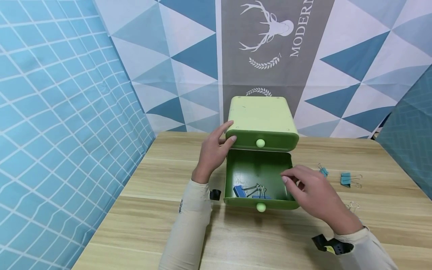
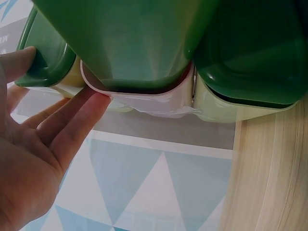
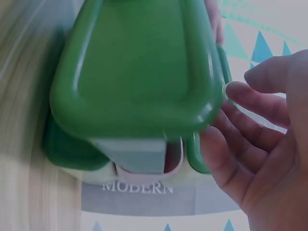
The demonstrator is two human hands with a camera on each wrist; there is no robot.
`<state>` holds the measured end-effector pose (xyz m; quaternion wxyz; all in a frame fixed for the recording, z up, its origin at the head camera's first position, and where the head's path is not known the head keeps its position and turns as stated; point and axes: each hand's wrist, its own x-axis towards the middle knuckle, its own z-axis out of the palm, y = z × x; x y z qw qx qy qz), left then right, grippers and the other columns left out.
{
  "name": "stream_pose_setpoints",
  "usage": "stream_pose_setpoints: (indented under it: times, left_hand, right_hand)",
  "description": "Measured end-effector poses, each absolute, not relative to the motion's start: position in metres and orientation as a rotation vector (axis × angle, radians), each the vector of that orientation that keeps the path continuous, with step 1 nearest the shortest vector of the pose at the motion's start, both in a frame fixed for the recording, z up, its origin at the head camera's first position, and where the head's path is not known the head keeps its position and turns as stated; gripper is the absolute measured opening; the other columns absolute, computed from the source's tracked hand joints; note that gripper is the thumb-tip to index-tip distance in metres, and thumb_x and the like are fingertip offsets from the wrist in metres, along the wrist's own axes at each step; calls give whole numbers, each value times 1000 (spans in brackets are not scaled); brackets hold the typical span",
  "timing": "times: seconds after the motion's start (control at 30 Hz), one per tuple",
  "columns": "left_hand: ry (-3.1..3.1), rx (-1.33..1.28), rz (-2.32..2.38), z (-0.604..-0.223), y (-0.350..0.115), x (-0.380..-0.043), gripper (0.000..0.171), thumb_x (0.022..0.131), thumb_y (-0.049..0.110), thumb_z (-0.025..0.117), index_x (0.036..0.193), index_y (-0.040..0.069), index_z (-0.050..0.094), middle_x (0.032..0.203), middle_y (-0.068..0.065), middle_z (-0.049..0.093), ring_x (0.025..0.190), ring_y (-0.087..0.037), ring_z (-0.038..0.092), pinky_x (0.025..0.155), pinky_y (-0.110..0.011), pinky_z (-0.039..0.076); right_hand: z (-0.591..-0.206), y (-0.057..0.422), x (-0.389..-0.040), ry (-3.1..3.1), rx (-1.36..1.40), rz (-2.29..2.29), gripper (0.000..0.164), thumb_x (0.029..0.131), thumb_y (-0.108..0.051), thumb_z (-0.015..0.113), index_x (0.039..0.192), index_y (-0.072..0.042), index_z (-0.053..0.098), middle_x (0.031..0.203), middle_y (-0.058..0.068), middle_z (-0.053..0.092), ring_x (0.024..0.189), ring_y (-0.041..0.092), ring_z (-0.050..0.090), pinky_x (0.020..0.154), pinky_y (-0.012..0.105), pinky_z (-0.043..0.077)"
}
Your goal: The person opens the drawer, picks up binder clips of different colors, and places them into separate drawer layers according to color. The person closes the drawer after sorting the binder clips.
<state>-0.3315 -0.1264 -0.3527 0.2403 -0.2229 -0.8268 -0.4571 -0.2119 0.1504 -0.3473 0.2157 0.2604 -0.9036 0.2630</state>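
Observation:
A small drawer cabinet with a pale green top and dark green drawer fronts stands on the table. Its pulled-out drawer holds blue binder clips near the front left. My left hand rests on the cabinet's upper left corner, thumb at the top drawer's front. In the left wrist view its fairly straight fingers lie along the cabinet's side. Over the drawer's right side hovers my right hand, fingers loosely bent. The right wrist view shows nothing between its fingers.
Right of the drawer, teal binder clips lie on the wooden table. Wire handles of another clip show past my right hand. Behind the cabinet rises a patterned cloth, and a blue grid-patterned cloth borders the left side.

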Motion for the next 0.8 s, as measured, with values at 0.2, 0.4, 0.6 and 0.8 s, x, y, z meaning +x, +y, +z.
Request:
stream_pose_setpoints:
  times: [0.2,0.4,0.6,0.8]
  left_hand:
    - [-2265,-608,-1252,-354,-127,-332,47,92,40,55,137,40,42,137,16,42,92,-12,65,73,-27,52]
    - [-2259,-607,-1264,-353,-126,-332,47,92,40,55,137,40,42,137,16,42,92,-13,65,72,-27,52]
    - [-2259,-619,-1261,-353,-125,-331,48,92,39,55,138,39,41,138,16,41,93,-13,64,72,-28,52]
    - [-2261,-614,-1254,-353,-125,-331,47,92,39,55,138,39,42,138,16,41,93,-13,64,72,-28,52]
  right_hand:
    - [-345,165,-201,-2557,626,769,11,92,-22,59,99,-22,67,85,-16,57,67,1,52,57,22,48]
    - [-352,181,-195,-2559,593,730,13,91,-19,61,101,-20,68,87,-15,59,67,1,52,56,22,48]
    - [-359,196,-186,-2640,528,722,13,92,-24,59,103,-23,66,93,-12,61,70,3,51,55,23,47]
    - [-364,208,-180,-2654,492,698,13,92,-26,59,103,-24,65,91,-10,61,65,3,49,53,24,45]
